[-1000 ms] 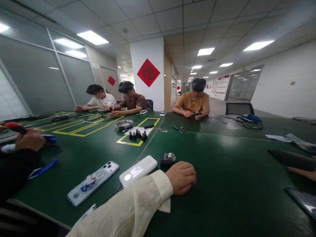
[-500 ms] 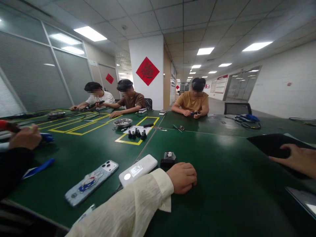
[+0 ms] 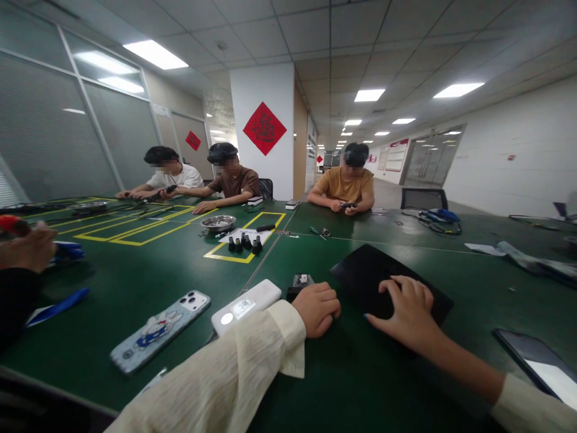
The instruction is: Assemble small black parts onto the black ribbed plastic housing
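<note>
My left hand (image 3: 317, 308) rests on the green table (image 3: 387, 385) as a loose fist, with nothing visible in it. It lies just in front of a small black device (image 3: 300, 284). My right hand (image 3: 406, 313) lies on a flat black pad (image 3: 387, 282), fingers spread over its near edge. The pad sits right of my left hand, in front of me.
A white power bank (image 3: 246, 305) and a phone in a cartoon case (image 3: 160, 329) lie to the left. Another phone (image 3: 538, 364) lies at the right. A co-worker's hand (image 3: 27, 249) holds a red tool at far left. Three people sit across the table, beyond a metal bowl (image 3: 218, 223) and several black parts (image 3: 243, 243).
My right hand has come in from the right edge, sliding the black pad leftward to the table's middle. My left hand stays fisted and barely shifts.
</note>
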`<state>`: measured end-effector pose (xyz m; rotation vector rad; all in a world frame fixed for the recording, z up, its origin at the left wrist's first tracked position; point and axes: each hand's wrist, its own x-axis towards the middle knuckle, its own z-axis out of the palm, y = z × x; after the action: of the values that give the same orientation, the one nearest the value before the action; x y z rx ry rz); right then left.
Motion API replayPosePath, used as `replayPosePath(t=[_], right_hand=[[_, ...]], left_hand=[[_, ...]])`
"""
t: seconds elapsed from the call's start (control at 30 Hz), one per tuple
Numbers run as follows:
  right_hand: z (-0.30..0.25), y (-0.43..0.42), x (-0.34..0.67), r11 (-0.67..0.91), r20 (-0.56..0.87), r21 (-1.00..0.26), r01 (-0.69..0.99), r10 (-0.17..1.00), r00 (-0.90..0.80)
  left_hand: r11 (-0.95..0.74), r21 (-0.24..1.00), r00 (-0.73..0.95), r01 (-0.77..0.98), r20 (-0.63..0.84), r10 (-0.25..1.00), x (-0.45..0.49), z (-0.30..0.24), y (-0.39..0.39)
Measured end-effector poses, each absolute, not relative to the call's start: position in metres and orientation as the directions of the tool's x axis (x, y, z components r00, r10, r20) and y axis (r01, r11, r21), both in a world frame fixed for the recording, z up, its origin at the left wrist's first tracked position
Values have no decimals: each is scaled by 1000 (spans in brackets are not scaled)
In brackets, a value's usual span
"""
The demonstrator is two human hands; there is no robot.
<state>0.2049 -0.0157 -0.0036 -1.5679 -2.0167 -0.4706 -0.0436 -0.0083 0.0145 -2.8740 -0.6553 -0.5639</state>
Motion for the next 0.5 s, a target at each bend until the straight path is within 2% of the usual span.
replayPosePath(t=[0.17, 0.27, 0.37, 0.5], right_hand=[[-10, -28, 184, 271, 469, -159, 949, 867, -169], [-12, -37, 171, 257, 426, -143, 956, 888, -175], [-9, -49, 157, 260, 427, -81, 962, 881, -202], [8, -53, 154, 353, 498, -70, 933, 823, -274]], left_hand=[[-899, -62, 834, 434, 405, 374, -42, 13, -8], [-899, -96, 837, 428, 417, 354, -42, 9, -7], [-890, -94, 820, 445, 442, 364, -44, 7, -2], [-876, -23, 762, 482, 504, 406, -46, 6, 1]])
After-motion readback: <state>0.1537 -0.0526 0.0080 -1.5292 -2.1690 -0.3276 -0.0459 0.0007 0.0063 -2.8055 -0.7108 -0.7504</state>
